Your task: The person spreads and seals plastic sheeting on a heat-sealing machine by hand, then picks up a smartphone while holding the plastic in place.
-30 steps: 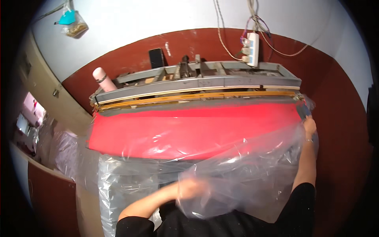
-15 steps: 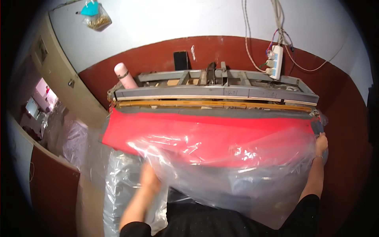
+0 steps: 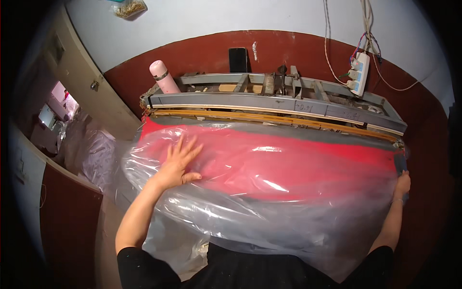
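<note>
A large clear plastic sheet [image 3: 269, 202] lies spread over a red bed [image 3: 308, 159] in front of a long grey metal machine [image 3: 274, 103]. My left hand [image 3: 179, 161] rests flat on the plastic's left part, fingers spread. At the far right end my right hand [image 3: 402, 185] grips the plastic's edge, near the machine's right corner.
A pink flask [image 3: 163, 77] stands on the machine's left end. A white power strip [image 3: 358, 72] with cables hangs on the red and white wall. More plastic bags [image 3: 96, 154] pile at the left by an open doorway [image 3: 53, 115].
The plastic has been drawn up over the red bed, now covering most of it. My left hand came from beneath the sheet to lie flat on top at the left.
</note>
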Demonstrator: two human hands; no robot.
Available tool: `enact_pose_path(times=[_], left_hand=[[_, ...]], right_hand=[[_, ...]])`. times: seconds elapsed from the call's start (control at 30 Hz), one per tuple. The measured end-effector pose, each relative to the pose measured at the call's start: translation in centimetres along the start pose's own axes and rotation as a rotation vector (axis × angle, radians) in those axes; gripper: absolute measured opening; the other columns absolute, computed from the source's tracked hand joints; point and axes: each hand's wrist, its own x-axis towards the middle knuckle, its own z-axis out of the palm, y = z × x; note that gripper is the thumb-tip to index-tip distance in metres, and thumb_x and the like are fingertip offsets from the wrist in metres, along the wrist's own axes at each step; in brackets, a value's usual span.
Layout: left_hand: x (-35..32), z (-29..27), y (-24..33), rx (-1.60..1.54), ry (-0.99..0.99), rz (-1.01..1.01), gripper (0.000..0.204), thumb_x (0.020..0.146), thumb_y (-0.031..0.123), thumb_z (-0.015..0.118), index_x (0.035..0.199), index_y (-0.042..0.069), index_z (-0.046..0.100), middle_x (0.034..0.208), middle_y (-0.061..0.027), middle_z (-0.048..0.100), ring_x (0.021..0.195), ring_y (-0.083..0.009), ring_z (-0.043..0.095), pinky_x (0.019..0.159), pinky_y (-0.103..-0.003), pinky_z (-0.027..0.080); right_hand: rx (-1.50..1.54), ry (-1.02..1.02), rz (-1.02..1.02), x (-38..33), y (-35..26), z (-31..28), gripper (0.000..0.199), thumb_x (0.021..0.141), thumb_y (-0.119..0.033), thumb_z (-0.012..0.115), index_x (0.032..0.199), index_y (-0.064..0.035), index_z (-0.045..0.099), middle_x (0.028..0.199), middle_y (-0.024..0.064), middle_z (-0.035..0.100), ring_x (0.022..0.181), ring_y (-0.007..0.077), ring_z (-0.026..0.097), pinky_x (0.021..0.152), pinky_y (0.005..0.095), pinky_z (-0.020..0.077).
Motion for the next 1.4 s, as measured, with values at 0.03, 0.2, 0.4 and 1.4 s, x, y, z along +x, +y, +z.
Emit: enact_pose_path(times=[0.03, 0.2, 0.4, 1.4], left_hand=[[-1.2, 3.1, -2.3, -0.103, -0.231, -0.192, 0.079, 0.067, 0.048, 0.067, 0.133, 0.016, 0.037, 0.146, -0.0103, 0.014, 0.134, -0.0370, 0.005, 0.106, -0.049, 0.014], [-0.7, 3.9, -4.7, -0.230, -0.062, -0.243, 0.059, 0.073, 0.038, 0.064, 0.122, 0.011, 0.048, 0.131, -0.0126, 0.039, 0.122, -0.0347, 0.032, 0.098, -0.047, 0.027], [7.5, 5.2, -1.1, -0.029, 0.526, -0.059, 0.023, 0.075, 0.022, 0.064, 0.093, 0.007, 0.061, 0.092, -0.0100, 0.059, 0.090, -0.0270, 0.052, 0.083, -0.041, 0.035], [9.8, 13.3, -11.0, -0.802, 0.809, -0.362, 0.019, 0.089, 0.019, 0.045, 0.088, 0.001, 0.050, 0.079, -0.0106, 0.052, 0.076, -0.0239, 0.050, 0.073, -0.036, 0.041]], right_hand=[[0.018, 0.018, -0.016, 0.3, -0.6, 0.3, 0.034, 0.092, -0.032, 0.036, 0.093, -0.0033, 0.053, 0.083, 0.0216, 0.061, 0.080, 0.0416, 0.058, 0.063, 0.0515, 0.0435], [0.005, 0.013, -0.024, -0.5, -1.5, -1.4, 0.034, 0.092, -0.031, 0.036, 0.092, -0.0020, 0.053, 0.084, 0.0221, 0.060, 0.080, 0.0415, 0.057, 0.064, 0.0509, 0.0433], [-0.001, 0.010, -0.024, -0.4, -1.6, -1.4, 0.036, 0.092, -0.032, 0.035, 0.094, -0.0018, 0.055, 0.083, 0.0222, 0.060, 0.079, 0.0414, 0.057, 0.064, 0.0502, 0.0434], [1.300, 0.202, 0.264, 5.2, -0.4, -1.1, 0.022, 0.085, -0.027, 0.058, 0.085, -0.0053, 0.064, 0.068, 0.0010, 0.058, 0.056, 0.0081, 0.051, 0.050, 0.0225, 0.0426]])
